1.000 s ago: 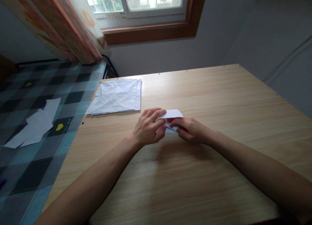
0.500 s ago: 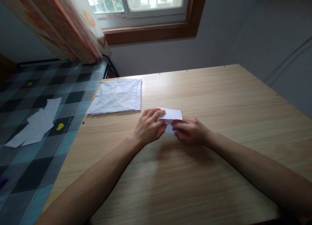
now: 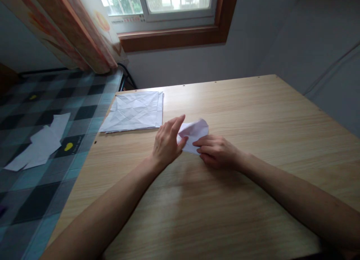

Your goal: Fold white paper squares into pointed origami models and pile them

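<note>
A small folded sheet of white paper (image 3: pixel 194 131) rests on the wooden table between my hands, its upper flap lifted and curling. My left hand (image 3: pixel 168 143) is at the paper's left side, fingers raised and stretched, the thumb at the paper's edge. My right hand (image 3: pixel 215 151) keeps the lower right corner of the paper under its bent fingertips; its thumb is partly hidden.
At the table's far left corner lies a stack of creased white paper (image 3: pixel 135 110). To the left, cut paper scraps (image 3: pixel 45 145) lie on a checked cloth (image 3: pixel 39 200). The wooden table (image 3: pixel 253 113) reaches toward a window (image 3: pixel 180 1) and a curtain (image 3: pixel 90 35).
My left hand has let go of the paper's upper part and spread its fingers, shifting slightly left. The paper's flap has risen and opened. My right hand has barely moved.
</note>
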The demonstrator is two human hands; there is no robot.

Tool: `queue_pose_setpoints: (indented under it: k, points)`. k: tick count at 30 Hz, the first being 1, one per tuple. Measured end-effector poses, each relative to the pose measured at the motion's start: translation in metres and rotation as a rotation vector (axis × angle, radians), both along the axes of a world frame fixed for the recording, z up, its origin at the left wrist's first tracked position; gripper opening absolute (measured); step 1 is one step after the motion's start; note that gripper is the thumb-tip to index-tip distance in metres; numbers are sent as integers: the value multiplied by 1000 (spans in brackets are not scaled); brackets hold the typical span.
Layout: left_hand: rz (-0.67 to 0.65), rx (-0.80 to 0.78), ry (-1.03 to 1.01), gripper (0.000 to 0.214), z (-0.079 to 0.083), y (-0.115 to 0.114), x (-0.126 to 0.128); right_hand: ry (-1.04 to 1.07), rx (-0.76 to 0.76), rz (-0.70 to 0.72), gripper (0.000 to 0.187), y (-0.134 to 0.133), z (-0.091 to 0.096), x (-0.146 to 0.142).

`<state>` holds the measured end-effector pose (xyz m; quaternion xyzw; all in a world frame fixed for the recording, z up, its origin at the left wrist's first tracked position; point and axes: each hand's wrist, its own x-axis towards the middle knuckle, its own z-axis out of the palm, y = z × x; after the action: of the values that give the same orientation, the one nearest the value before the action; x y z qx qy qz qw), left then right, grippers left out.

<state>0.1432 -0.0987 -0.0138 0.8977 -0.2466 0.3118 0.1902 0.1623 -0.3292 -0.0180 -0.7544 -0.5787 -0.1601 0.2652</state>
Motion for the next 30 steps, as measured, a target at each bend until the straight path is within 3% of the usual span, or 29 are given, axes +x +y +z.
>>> queue_pose_setpoints:
  k: [4,10,16,20,24,27,30]
  points:
    - [64,-51,76,71,1,1,4,12,-21,-1,12,0,-1,1]
    - [137,45,95,4,3,1,5,-25,-28,18,11,0,-1,1]
    - [94,178,87,13,3,1,3,-229,10,-61,22,-1,2,-1]
    - [74,155,129,12,2,2,3,-272,161,-181,31,-4,4,-3]
    - [0,117,179,16,1,4,5,-142,329,-355,11,-4,1,1]
    - [-70,98,221,19,1,5,6,58,270,-407,29,-3,-2,7]
    - [-87,60,262,25,2,5,7,249,168,-432,15,-3,-2,10]
